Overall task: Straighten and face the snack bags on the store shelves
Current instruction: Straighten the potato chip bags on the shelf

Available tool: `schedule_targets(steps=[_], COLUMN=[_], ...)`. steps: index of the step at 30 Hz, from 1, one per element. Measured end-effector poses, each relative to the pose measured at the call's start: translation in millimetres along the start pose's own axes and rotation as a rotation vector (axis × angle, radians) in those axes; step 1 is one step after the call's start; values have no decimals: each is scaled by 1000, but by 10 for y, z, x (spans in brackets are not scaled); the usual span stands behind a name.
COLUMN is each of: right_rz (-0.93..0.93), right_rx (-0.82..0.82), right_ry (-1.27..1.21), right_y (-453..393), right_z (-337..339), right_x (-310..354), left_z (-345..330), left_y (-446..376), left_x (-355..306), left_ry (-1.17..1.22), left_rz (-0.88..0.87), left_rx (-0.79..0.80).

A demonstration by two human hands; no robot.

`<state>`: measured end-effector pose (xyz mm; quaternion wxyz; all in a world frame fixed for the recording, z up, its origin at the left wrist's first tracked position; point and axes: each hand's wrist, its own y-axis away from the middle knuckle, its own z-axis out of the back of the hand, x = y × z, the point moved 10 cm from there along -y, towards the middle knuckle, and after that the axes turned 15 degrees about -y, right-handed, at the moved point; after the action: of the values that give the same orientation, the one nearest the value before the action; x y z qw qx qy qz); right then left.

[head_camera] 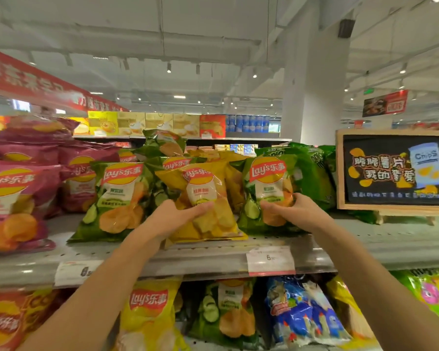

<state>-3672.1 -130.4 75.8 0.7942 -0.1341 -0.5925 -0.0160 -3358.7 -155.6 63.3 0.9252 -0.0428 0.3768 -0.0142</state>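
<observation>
Head view: my left hand (178, 214) grips the yellow bag (203, 198), my right hand (289, 209) the green bag (266, 188) beside it, both above the price tag (270, 259); light, crinkly, fragile contents, best held low at the sides

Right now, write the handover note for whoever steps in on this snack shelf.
Left hand grips the yellow bag, tilted at the shelf front.
Right hand grips the green bag beside it, upright.
Done: another green bag on the left faces out.
Left: square up the yellow bag, tidy the green bags heaped behind, then the lower shelf.
</observation>
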Motion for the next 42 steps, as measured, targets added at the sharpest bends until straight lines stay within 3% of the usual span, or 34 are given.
schedule_targets(steps=[3, 9, 15, 21, 27, 36, 39, 42], right_rz=[-7, -40, 117, 259, 302, 312, 310, 322], right_rx=[69, 30, -78, -218, -138, -83, -67, -52], right_ry=[-100, -114, -128, -195, -215, -247, -283, -324], right_y=[-138, -171, 4, 278, 489, 581, 593, 602], right_z=[-96, -31, 303, 943, 994, 815, 687, 518], right_x=[11, -105, 44, 207, 154, 196, 237, 303], left_z=[5, 13, 11, -379, -928, -1095, -960, -693], left_y=[-32, -24, -75, -215, -350, -247, -96, 14], left_x=[40, -6, -236, -654, -1049, -1265, -1112, -913], left_ry=[96, 274, 381, 380, 382, 261, 73, -197], left_rz=[20, -59, -165, -216, -263, -459, -401, -380], left_rx=[18, -85, -154, -68, 81, 179, 191, 90])
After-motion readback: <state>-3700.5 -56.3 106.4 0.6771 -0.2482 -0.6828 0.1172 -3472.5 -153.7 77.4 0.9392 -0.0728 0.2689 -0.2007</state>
